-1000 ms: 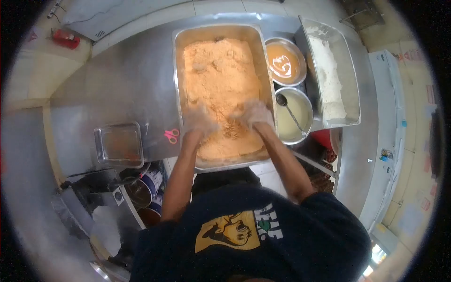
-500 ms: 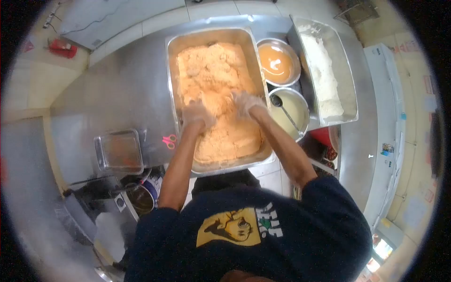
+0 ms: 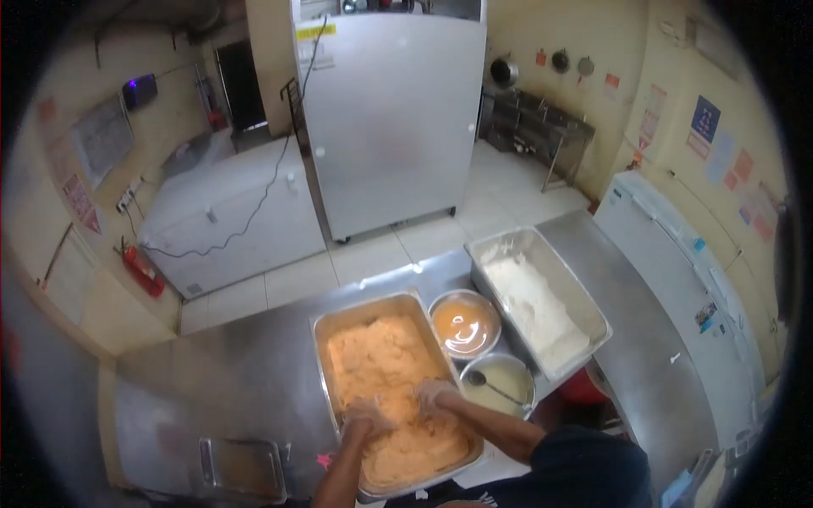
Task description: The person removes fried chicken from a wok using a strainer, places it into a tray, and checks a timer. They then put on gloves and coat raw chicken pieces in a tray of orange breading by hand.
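Observation:
A deep metal pan (image 3: 323, 360) holds a thick, lumpy orange mixture (image 3: 381, 343). Both of my hands wear clear gloves and are in it, about level with each other. My left hand (image 3: 367, 415) is near the pan's left wall, its fingers curled into the mixture. Close to the right wall, my right hand (image 3: 434, 396) also has bent fingers sunk in the orange mass. The fingertips of both hands are buried. Right of the pan are a bowl of orange liquid (image 3: 466, 326) and a bowl of pale liquid (image 3: 500, 400) with a dark ladle (image 3: 479, 379) in it.
A long metal pan of white powder (image 3: 542, 313) stands at the right of the steel table (image 3: 229, 364). A shallow metal tray (image 3: 244, 466) and pink scissors (image 3: 324, 460) lie at the left. White freezers (image 3: 237, 212) and a tall white cabinet (image 3: 389, 127) stand beyond.
The head view has tilted up, so the room beyond the table now shows and the pan sits lower. Both hands remain in the orange mixture and are less blurred.

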